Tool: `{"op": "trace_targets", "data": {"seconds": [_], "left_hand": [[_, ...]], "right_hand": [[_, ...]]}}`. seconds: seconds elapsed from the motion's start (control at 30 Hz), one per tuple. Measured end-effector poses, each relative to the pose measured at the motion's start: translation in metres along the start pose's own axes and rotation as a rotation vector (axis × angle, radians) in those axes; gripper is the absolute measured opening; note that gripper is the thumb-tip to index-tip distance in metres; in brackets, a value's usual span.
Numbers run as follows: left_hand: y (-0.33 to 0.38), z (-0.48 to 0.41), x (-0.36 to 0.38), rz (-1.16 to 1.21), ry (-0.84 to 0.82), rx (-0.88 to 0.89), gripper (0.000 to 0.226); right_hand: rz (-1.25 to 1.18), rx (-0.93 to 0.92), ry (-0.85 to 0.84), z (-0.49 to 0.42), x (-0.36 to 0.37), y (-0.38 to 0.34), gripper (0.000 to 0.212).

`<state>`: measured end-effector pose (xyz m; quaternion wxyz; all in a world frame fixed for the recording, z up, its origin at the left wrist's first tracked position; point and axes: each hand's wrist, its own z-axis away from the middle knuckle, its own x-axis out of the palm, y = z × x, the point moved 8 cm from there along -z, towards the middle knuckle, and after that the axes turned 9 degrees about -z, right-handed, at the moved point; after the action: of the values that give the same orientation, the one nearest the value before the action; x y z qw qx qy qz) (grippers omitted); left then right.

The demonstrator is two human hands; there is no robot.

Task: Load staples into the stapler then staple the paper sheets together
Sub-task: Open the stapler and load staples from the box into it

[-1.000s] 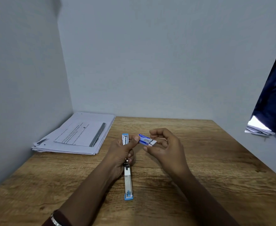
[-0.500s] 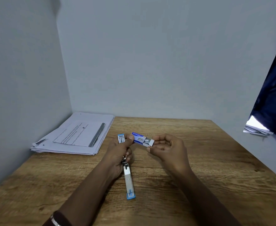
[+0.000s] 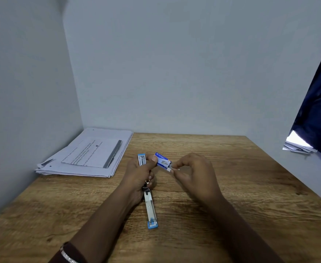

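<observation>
A blue and silver stapler point(image 3: 150, 205) lies swung fully open on the wooden table point(image 3: 241, 196), its metal arm pointing toward me. My left hand point(image 3: 140, 173) grips the stapler's far half and pinches a small blue staple box point(image 3: 162, 160) between thumb and fingers. My right hand point(image 3: 192, 171) pinches the white inner tray end sticking out of the box's right side. A stack of white paper sheets point(image 3: 91, 154) lies at the table's back left corner.
Grey walls close in the table at the left and back. A dark blue curtain point(image 3: 319, 111) hangs at the right, with a few folded papers point(image 3: 298, 147) on a ledge under it. A dark strip lies on the paper stack.
Both hands drifted slightly left with the stapler and box. My right fingers have closed on the box's inner tray end, which now sticks out a little to the right.
</observation>
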<state>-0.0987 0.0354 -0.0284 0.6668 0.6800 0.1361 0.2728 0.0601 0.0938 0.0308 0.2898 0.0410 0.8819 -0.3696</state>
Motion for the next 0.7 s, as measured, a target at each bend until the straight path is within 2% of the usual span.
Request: {"op": "trace_targets", "data": {"seconds": [0.2,0.33,0.53,0.7], "left_hand": [[-0.001,0.001,0.003,-0.037,-0.034,-0.007,0.014],[-0.001,0.003,0.003,-0.053,-0.048,-0.017,0.023],[-0.002,0.003,0.003,-0.061,-0.047,-0.026,0.014],[-0.006,0.001,0.003,-0.007,-0.063,-0.061,0.011]], "right_hand": [[-0.14,0.154,0.006,0.0,-0.002,0.014,0.005],[-0.215,0.227,-0.027,0.001,0.001,0.021,0.02],[-0.424,0.37,-0.071,0.004,0.011,0.034,0.004],[-0.726,0.418,0.052,0.0,0.007,0.038,0.007]]}}
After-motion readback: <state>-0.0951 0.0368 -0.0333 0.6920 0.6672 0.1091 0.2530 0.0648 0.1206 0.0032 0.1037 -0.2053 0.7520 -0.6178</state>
